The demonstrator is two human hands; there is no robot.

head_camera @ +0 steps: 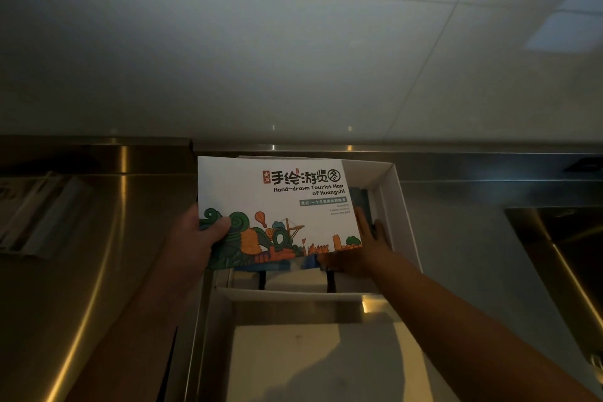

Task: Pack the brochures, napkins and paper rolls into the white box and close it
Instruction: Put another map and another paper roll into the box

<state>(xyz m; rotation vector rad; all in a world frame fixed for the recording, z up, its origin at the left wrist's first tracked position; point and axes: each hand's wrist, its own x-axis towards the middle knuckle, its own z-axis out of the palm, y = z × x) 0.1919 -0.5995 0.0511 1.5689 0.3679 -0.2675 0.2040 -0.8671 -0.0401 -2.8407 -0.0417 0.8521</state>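
A white brochure (277,206) printed "Hand-drawn Tourist Map of Huangshi" lies tilted over the open white box (396,202). My left hand (199,235) grips its lower left corner, thumb on top. My right hand (362,251) reaches under its right edge, fingers spread inside the box against dark blue printed matter (363,202). Under the brochure's near edge I see white folded paper with two dark bands (297,281). The box's lid (313,352) lies open towards me. The rest of the box's contents are hidden.
The box rests on a steel counter (98,271) against a tiled wall. A stack of papers (39,215) lies at the far left. A sink basin (564,254) opens at the right.
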